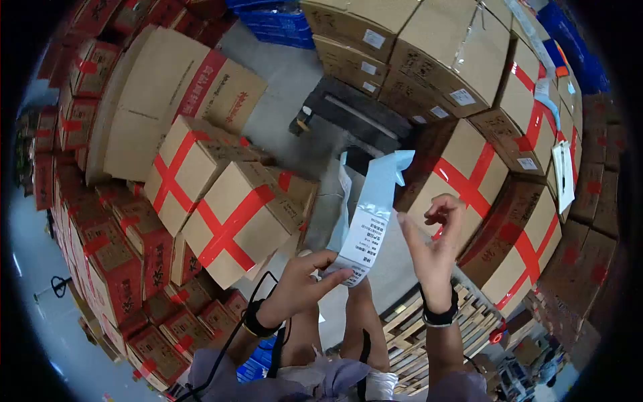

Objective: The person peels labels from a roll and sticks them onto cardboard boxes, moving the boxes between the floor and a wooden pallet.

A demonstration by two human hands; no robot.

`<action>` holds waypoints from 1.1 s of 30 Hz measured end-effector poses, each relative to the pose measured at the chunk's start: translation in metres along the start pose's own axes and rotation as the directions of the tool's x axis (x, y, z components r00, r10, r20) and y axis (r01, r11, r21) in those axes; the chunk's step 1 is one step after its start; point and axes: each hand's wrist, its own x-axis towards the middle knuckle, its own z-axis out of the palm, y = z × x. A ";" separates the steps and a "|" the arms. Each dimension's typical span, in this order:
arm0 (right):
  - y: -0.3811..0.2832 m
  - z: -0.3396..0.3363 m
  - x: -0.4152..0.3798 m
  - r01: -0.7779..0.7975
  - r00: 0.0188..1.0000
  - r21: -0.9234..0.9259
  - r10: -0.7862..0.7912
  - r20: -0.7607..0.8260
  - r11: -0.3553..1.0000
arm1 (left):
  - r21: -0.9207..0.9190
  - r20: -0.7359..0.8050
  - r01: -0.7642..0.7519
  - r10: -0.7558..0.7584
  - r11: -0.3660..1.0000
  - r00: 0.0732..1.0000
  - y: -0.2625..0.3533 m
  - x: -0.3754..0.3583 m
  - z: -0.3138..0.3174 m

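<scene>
My left hand [308,285] pinches the lower end of a strip of printed labels [370,234] between thumb and fingers. White labels with dark print cover its near part, while pale blue backing shows toward the far, curled end. To the right of the strip, my right hand [437,241] is raised with thumb and fingers apart, and nothing shows in it. Behind that hand stands a cardboard box [492,167] crossed with red tape. Another red-taped box [234,224] is left of the strip.
Stacked brown cartons [435,60] rise at the back right. Red-printed cartons [124,268] crowd the left side, near a large flattened cardboard sheet [151,100]. A wooden pallet [408,335] lies at the lower right. Blue crates [278,27] stand at the back.
</scene>
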 end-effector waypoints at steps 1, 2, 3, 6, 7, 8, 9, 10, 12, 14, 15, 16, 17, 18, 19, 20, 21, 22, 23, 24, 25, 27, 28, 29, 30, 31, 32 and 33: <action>-0.014 0.007 -0.007 0.093 0.966 -0.009 -0.088 0.245 0.996 | 0.069 -0.054 -0.015 0.019 0.997 0.998 -0.007 -0.008 -0.007; -0.027 0.014 -0.018 0.177 0.864 0.007 -0.159 0.477 0.984 | 0.055 -0.059 -0.054 0.057 0.997 0.997 -0.015 -0.019 -0.012; -0.035 0.022 -0.031 0.250 0.707 0.043 -0.213 0.674 0.967 | 0.044 -0.059 -0.091 0.093 0.995 0.994 -0.023 -0.030 -0.016; -0.041 0.049 -0.055 -0.089 0.469 0.093 -0.041 0.882 0.992 | 0.039 -0.059 -0.167 0.169 0.985 0.984 -0.051 -0.060 -0.031; -0.041 0.057 -0.062 -0.240 0.410 0.100 0.008 0.912 0.966 | 0.042 -0.056 -0.185 0.187 0.982 0.981 -0.062 -0.069 -0.036; -0.038 0.066 -0.069 -0.351 0.327 0.071 0.051 0.944 0.934 | -0.005 -0.024 -0.182 0.182 0.983 0.983 -0.075 -0.079 -0.043; -0.032 0.075 -0.079 -0.432 0.262 0.047 0.075 0.962 0.901 | -0.067 -0.023 -0.152 0.151 0.986 0.988 -0.089 -0.094 -0.048; -0.024 0.086 -0.088 -0.504 0.198 0.021 0.092 0.976 0.863 | -0.127 -0.021 -0.127 0.125 0.984 0.992 -0.101 -0.107 -0.054; -0.013 0.108 -0.100 -0.551 0.160 -0.002 0.108 0.981 0.835 | -0.268 0.063 0.018 -0.001 0.963 0.998 -0.122 -0.130 -0.074; -0.012 0.126 -0.110 -0.469 0.170 -0.049 0.144 0.975 0.882 | -0.469 0.091 0.155 -0.127 0.869 0.988 -0.170 -0.160 -0.078; -0.012 0.134 -0.113 -0.429 0.182 -0.071 0.163 0.970 0.901 | -0.556 0.123 0.220 -0.183 0.802 0.975 -0.200 -0.177 -0.079; -0.010 0.143 -0.114 -0.435 0.179 -0.063 0.155 0.972 0.898 | -0.526 0.199 0.321 -0.253 0.788 0.947 -0.226 -0.195 -0.083; -0.004 0.150 -0.109 -0.458 0.233 -0.074 0.200 0.952 0.886 | -0.487 0.270 0.413 -0.317 0.770 0.909 -0.256 -0.214 -0.088; 0.005 0.157 -0.100 -0.480 0.286 -0.079 0.240 0.928 0.874 | -0.380 0.279 0.451 -0.365 0.807 0.888 -0.292 -0.234 -0.091; 0.016 0.166 -0.089 -0.503 0.334 -0.078 0.277 0.901 0.861 | -0.268 0.278 0.486 -0.416 0.832 0.866 -0.334 -0.259 -0.091; 0.032 0.176 -0.075 -0.420 0.446 -0.091 0.293 0.846 0.903 | 0.087 0.196 0.391 -0.400 0.916 0.895 -0.393 -0.292 -0.087; 0.044 0.192 -0.060 -0.338 0.553 -0.110 0.292 0.780 0.935 | 0.442 0.125 0.269 -0.355 0.856 0.926 -0.419 -0.318 -0.091; 0.054 0.210 -0.047 -0.190 0.666 -0.164 0.250 0.703 0.968 | 0.450 0.001 0.456 -0.511 0.768 0.860 -0.442 -0.346 -0.094; 0.061 0.226 -0.034 -0.050 0.760 -0.240 0.193 0.621 0.970 | 0.432 -0.116 0.626 -0.648 0.649 0.753 -0.447 -0.363 -0.100; 0.062 0.244 -0.024 0.131 0.816 -0.304 0.072 0.573 0.944 | 0.446 -0.217 0.615 -0.588 0.650 0.779 -0.462 -0.378 -0.102; 0.062 0.266 -0.018 0.300 0.842 -0.374 -0.059 0.536 0.878 | 0.460 -0.314 0.607 -0.520 0.649 0.794 -0.480 -0.389 -0.104; 0.067 0.316 -0.014 0.410 0.835 -0.444 -0.131 0.535 0.797 | 0.256 -0.463 0.686 -0.537 0.681 0.705 -0.509 -0.385 -0.113; 0.073 0.342 -0.017 0.431 0.810 -0.447 -0.118 0.574 0.784 | 0.028 -0.488 0.734 -0.632 0.678 0.602 -0.523 -0.377 -0.119; 0.080 0.368 -0.021 0.452 0.785 -0.449 -0.104 0.611 0.771 | -0.202 -0.482 0.742 -0.725 0.639 0.493 -0.528 -0.367 -0.124; 0.088 0.395 -0.032 0.394 0.771 -0.413 -0.051 0.634 0.821 | -0.379 -0.453 0.598 -0.705 0.706 0.546 -0.505 -0.338 -0.134; 0.095 0.415 -0.041 0.330 0.752 -0.378 0.002 0.659 0.865 | -0.532 -0.451 0.496 -0.725 0.686 0.520 -0.493 -0.309 -0.140; 0.083 0.414 -0.043 0.186 0.692 -0.422 0.187 0.698 0.887 | -0.668 -0.443 0.376 -0.749 0.642 0.493 -0.484 -0.285 -0.142; 0.072 0.407 -0.044 0.045 0.595 -0.478 0.360 0.718 0.877 | -0.557 -0.497 0.420 -0.693 0.717 0.523 -0.491 -0.274 -0.142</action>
